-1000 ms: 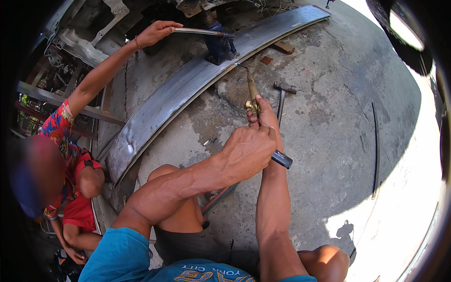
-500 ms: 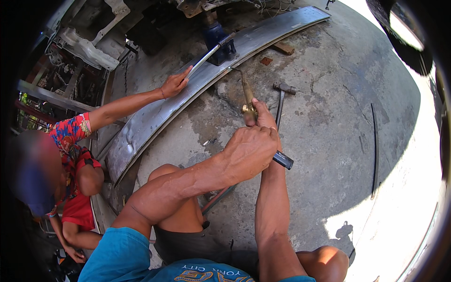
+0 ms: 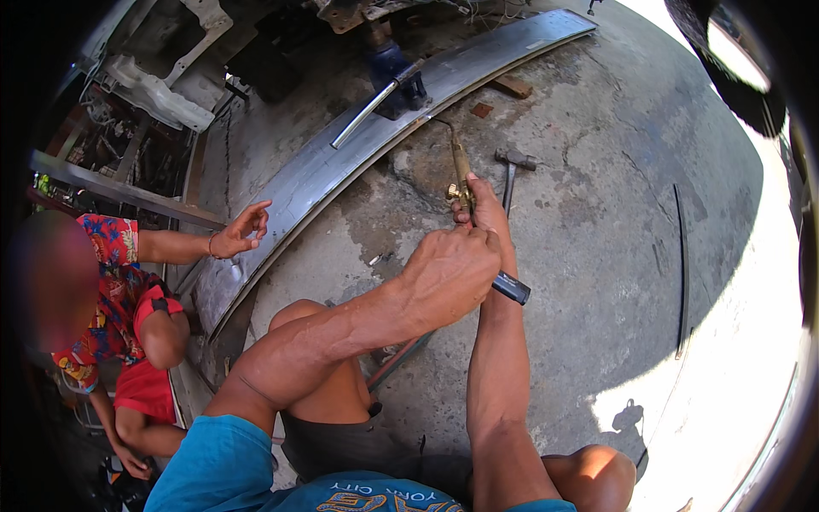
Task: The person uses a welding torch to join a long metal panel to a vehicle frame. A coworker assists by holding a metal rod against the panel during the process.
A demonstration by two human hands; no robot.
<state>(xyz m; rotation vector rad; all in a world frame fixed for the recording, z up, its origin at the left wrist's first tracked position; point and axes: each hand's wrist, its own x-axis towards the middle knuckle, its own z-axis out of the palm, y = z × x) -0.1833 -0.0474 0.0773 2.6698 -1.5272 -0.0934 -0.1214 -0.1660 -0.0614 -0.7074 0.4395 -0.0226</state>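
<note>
My right hand is closed around a brass gas torch with a side valve knob. Its thin bent tip reaches the near edge of a long curved metal panel on the floor; I cannot make out a flame. Crossed over my right forearm, my left hand is a fist with a black cylindrical thing sticking out at its right side; the rest of that thing is hidden. Just beyond my right wrist lies a hammer, its handle partly covered.
A blue jack with a steel bar handle stands on the panel, under a vehicle frame. At left another person's hand hovers over the panel. Red and green hoses run below my left arm. A black strip lies at right.
The other person's hand has let go of the jack's bar and moved back left. My right hand and the torch have shifted slightly, with the tip moving right along the panel edge.
</note>
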